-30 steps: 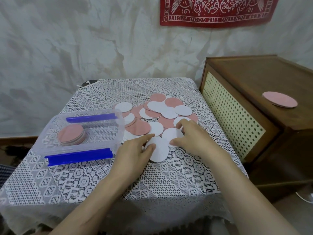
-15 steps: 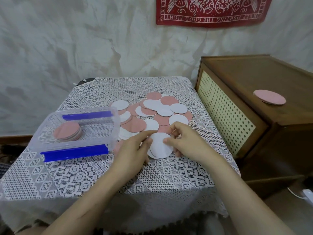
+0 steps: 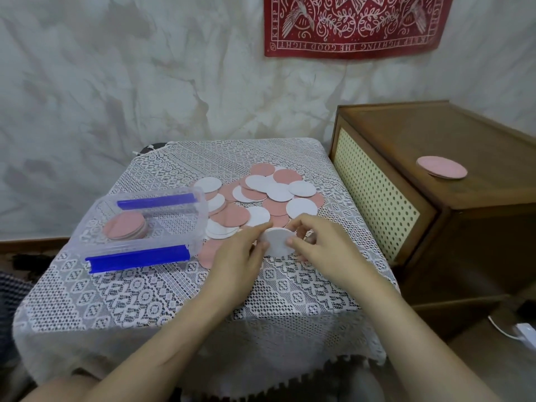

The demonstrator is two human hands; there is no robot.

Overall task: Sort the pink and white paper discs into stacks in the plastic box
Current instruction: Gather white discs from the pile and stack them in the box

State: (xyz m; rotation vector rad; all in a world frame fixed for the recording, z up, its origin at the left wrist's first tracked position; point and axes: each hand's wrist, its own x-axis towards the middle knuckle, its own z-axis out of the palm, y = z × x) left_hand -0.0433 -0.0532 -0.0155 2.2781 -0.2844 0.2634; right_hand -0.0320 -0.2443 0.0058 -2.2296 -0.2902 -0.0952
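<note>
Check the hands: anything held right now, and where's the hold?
White paper discs, pinched at opposite edges: left hand on the left rim, right hand on the right.

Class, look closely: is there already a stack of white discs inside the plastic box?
No: the plastic box holds only one stack of pink discs.

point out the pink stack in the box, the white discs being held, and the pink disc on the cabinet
pink stack (image 3: 124,229), head view, top face of the uppermost disc
white discs (image 3: 277,242), head view, middle of the white face between both hands
pink disc (image 3: 441,171), head view, centre of its top face
</note>
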